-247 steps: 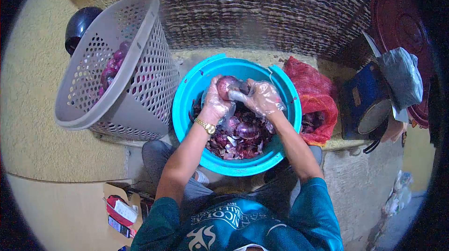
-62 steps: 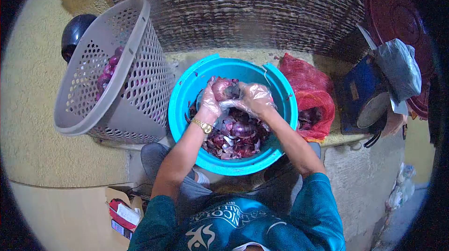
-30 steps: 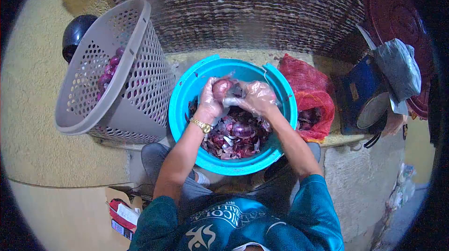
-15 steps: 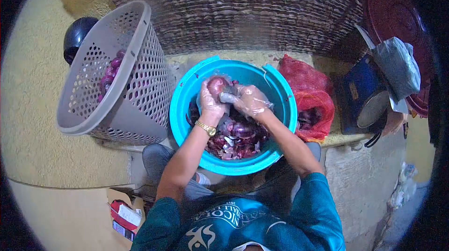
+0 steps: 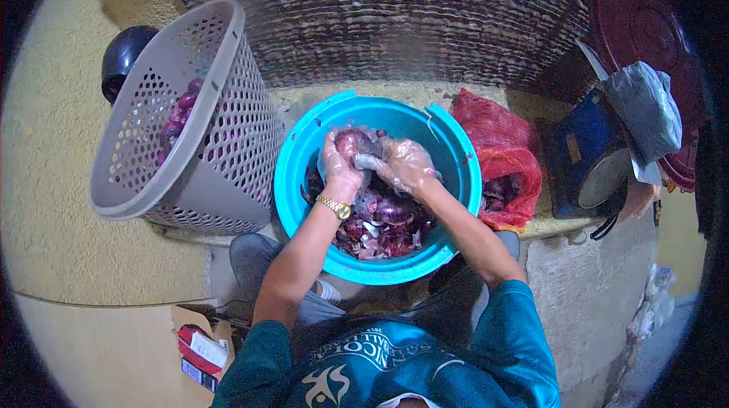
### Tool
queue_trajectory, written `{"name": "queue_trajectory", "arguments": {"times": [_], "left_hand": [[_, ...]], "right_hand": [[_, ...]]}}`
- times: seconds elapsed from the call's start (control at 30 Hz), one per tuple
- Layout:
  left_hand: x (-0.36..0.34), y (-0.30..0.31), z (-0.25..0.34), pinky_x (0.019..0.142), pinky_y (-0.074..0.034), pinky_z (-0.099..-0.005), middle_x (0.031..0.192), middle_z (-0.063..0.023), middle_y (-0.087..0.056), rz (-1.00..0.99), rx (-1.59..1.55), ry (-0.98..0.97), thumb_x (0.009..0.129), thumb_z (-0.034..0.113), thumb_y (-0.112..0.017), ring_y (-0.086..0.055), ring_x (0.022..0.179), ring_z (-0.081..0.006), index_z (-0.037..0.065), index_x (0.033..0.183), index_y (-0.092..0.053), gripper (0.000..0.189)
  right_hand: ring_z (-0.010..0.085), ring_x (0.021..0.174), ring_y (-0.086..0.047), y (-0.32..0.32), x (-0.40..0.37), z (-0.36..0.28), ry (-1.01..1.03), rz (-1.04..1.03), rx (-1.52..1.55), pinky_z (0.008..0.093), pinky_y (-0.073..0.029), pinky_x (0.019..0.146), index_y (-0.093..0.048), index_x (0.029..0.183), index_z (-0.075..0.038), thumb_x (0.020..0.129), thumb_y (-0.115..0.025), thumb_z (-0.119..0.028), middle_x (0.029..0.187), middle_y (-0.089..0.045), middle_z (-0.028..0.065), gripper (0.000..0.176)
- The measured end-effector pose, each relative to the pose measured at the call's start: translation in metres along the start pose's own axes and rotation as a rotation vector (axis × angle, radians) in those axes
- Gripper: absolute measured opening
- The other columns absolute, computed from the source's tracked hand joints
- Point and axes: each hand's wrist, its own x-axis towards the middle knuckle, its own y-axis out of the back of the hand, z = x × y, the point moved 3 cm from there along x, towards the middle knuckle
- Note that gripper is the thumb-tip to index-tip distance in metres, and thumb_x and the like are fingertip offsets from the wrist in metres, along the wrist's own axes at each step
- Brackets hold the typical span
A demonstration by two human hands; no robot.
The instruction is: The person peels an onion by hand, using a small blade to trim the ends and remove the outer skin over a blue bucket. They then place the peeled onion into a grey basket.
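Over the blue tub (image 5: pixel 468 180), my left hand (image 5: pixel 341 170) in a clear plastic glove has its fingers wrapped round a red onion (image 5: pixel 351 143). My right hand (image 5: pixel 408 164), also gloved, meets the onion from the right with curled fingers. Its thumb has a whitish-grey covering and presses at the onion's side. Whether a small tool or a piece of skin is in those fingers, I cannot make out. Below both hands, more red onions (image 5: pixel 395 211) and loose onion skins (image 5: pixel 372 245) lie in the tub.
A grey perforated basket (image 5: pixel 231 131) holding several red onions (image 5: pixel 176 121) stands at left, with a dark round container (image 5: pixel 124 58) behind it. A red mesh sack (image 5: pixel 493 131) sits right of the tub. Farther right is a blue scale-like object (image 5: pixel 573 153) with a grey plastic bag (image 5: pixel 645 108).
Both hands stay over the tub with the onion. My left hand has shifted slightly left, and the onion shows a little less between the fingers.
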Motion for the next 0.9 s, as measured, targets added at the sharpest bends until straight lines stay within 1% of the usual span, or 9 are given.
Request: {"name": "queue_trajectory", "arguments": {"times": [0.13,0.2,0.3,0.37,0.43,0.53,0.63,0.87,0.9], "left_hand": [[0.004,0.007,0.001,0.09,-0.051,-0.0475,0.094,-0.0159,-0.067,-0.015,-0.031,0.005,0.092,0.037,-0.046,-0.064,0.092,-0.0325,0.006,0.102,-0.061,0.036],[0.027,0.021,0.0,0.092,-0.05,-0.0492,0.102,-0.018,-0.067,-0.318,0.003,0.089,0.094,0.037,-0.043,-0.064,0.094,-0.0338,0.004,0.108,-0.06,0.04],[-0.008,-0.02,0.0,0.093,-0.05,-0.0506,0.109,-0.0201,-0.065,-0.147,0.041,0.214,0.095,0.037,-0.041,-0.063,0.097,-0.0352,0.002,0.114,-0.058,0.043],[-0.012,-0.022,0.0,0.093,-0.05,-0.0512,0.114,-0.021,-0.064,-0.087,0.063,0.256,0.096,0.038,-0.039,-0.063,0.099,-0.0365,0.001,0.119,-0.056,0.046],[-0.002,-0.007,0.001,0.091,-0.05,-0.0515,0.112,-0.0202,-0.064,-0.085,0.202,0.17,0.095,0.04,-0.042,-0.063,0.101,-0.035,0.003,0.114,-0.058,0.044],[0.006,0.002,-0.002,0.089,-0.051,-0.0517,0.109,-0.0174,-0.065,-0.07,0.153,0.087,0.093,0.042,-0.048,-0.064,0.099,-0.0327,0.006,0.107,-0.059,0.04],[-0.004,-0.005,-0.004,0.086,-0.053,-0.0474,0.102,-0.0132,-0.066,0.092,0.111,-0.041,0.091,0.043,-0.052,-0.064,0.094,-0.0302,0.008,0.1,-0.058,0.036],[0.002,0.007,-0.003,0.086,-0.053,-0.0447,0.097,-0.0115,-0.065,0.115,0.038,-0.204,0.092,0.038,-0.053,-0.063,0.089,-0.0292,0.009,0.104,-0.059,0.032],[0.01,0.007,-0.003,0.087,-0.052,-0.0463,0.1,-0.0134,-0.064,0.031,0.028,-0.167,0.093,0.035,-0.051,-0.063,0.091,-0.0306,0.008,0.107,-0.059,0.031]], "right_hand": [[0.0428,0.077,-0.064,-0.019,0.006,0.017,-0.096,-0.063,-0.058,0.0501,-0.049,0.068,-0.067,0.092,-0.005,0.081,-0.058,-0.067,0.079,-0.065,0.0231,0.063],[0.0415,0.074,-0.064,-0.012,0.006,0.021,-0.181,-0.06,0.129,0.0491,-0.048,0.066,-0.068,0.089,-0.007,0.08,-0.058,-0.068,0.08,-0.066,0.0212,0.062],[0.0393,0.073,-0.064,0.002,0.011,0.036,-0.01,-0.049,-0.1,0.0475,-0.048,0.065,-0.07,0.088,-0.009,0.078,-0.06,-0.069,0.081,-0.066,0.0201,0.062],[0.0376,0.075,-0.066,0.013,0.008,0.029,-0.055,-0.106,-0.123,0.0461,-0.049,0.065,-0.071,0.094,-0.01,0.076,-0.061,-0.071,0.084,-0.067,0.0201,0.064],[0.0396,0.089,-0.066,0.022,0.004,0.012,-0.038,-0.127,-0.088,0.0483,-0.051,0.078,-0.068,0.113,-0.017,0.076,-0.057,-0.073,0.092,-0.068,0.0223,0.068],[0.0399,0.092,-0.065,0.005,0.009,0.016,-0.064,-0.169,-0.129,0.0481,-0.051,0.08,-0.063,0.123,-0.019,0.077,-0.056,-0.073,0.096,-0.068,0.0237,0.071],[0.0401,0.086,-0.066,0.003,0.005,0.004,-0.076,-0.093,0.026,0.0488,-0.051,0.076,-0.069,0.109,-0.011,0.079,-0.055,-0.072,0.092,-0.068,0.0225,0.069],[0.0391,0.087,-0.067,-0.019,0.009,0.014,-0.207,-0.192,0.165,0.0455,-0.05,0.078,-0.072,0.103,-0.011,0.085,-0.05,-0.069,0.089,-0.069,0.0224,0.065],[0.0391,0.087,-0.067,-0.017,0.01,0.017,-0.207,-0.191,0.165,0.0455,-0.05,0.078,-0.072,0.103,-0.011,0.085,-0.05,-0.069,0.089,-0.069,0.0224,0.065]]}}
